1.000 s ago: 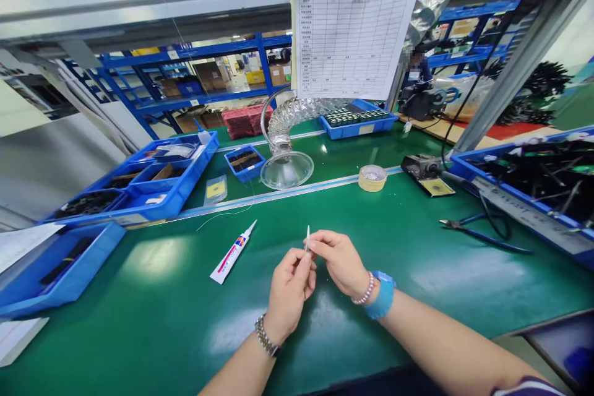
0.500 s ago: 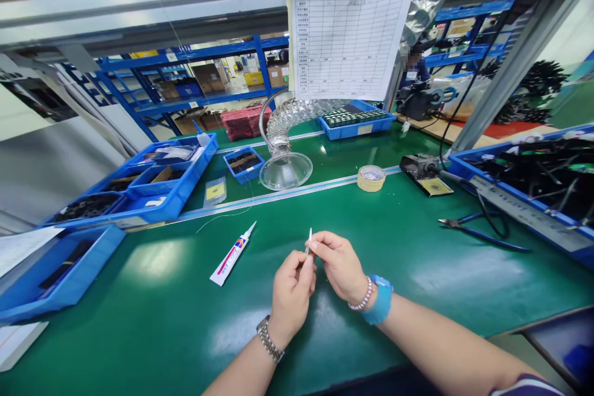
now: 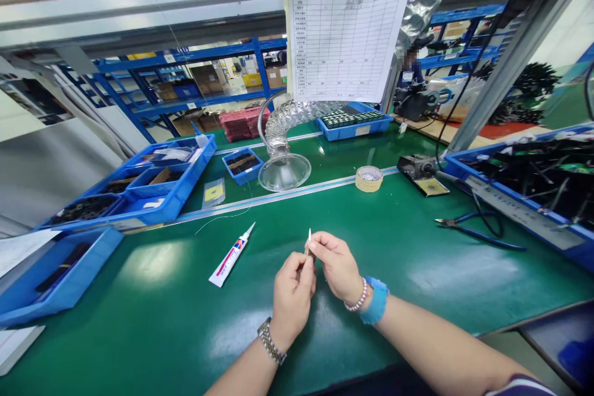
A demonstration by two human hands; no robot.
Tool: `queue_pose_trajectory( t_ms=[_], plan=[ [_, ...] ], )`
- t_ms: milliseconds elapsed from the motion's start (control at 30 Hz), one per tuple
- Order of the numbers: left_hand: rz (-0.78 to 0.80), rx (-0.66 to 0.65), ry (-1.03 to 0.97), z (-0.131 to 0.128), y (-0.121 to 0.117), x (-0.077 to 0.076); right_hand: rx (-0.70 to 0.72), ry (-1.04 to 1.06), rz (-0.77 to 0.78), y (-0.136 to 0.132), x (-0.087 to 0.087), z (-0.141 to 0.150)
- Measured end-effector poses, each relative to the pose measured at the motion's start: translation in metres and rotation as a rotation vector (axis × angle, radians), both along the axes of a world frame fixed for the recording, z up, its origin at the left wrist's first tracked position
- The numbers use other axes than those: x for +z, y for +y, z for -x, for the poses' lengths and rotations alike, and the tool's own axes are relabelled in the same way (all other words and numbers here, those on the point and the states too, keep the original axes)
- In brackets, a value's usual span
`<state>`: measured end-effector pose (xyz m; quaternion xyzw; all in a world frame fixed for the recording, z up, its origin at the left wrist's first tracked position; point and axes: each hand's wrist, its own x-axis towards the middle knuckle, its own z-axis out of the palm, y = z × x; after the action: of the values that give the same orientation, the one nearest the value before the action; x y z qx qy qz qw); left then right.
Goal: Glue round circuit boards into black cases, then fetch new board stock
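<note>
Both hands, left (image 3: 293,297) and right (image 3: 338,263), pinch white tip (image 3: 310,234) upright at frame center; neither clearly nearer.

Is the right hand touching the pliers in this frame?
Apart. The head view shows it plainly: the right hand is up by the left hand, with bare green tabletop between it and the pliers.

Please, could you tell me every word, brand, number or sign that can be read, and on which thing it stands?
No text is clear enough to quote.
White tube: logo and lettering, too small.
Hanging sheet: printed table, characters too small.
Bin label at right: writing too blurred.
Shelf tags: too small.
</note>
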<state>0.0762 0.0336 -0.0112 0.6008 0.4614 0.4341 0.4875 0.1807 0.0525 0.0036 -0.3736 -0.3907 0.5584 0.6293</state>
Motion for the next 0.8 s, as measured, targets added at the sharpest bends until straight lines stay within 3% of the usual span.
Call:
queue_pose_trajectory(
  t_ms=[500,700,800],
  plan=[
    [0.039,0.005,-0.070,-0.0046,-0.0009,0.0035,-0.036,-0.025,-0.002,-0.0012,-0.0009,0.0019],
    [0.164,-0.021,-0.292,-0.0010,0.0031,0.0051,0.024,-0.013,0.037,0.0016,0.0008,0.0026],
    [0.178,-0.020,-0.311,-0.0015,0.0037,0.0048,0.036,0.014,0.039,0.0033,-0.0005,0.0012]
  ],
)
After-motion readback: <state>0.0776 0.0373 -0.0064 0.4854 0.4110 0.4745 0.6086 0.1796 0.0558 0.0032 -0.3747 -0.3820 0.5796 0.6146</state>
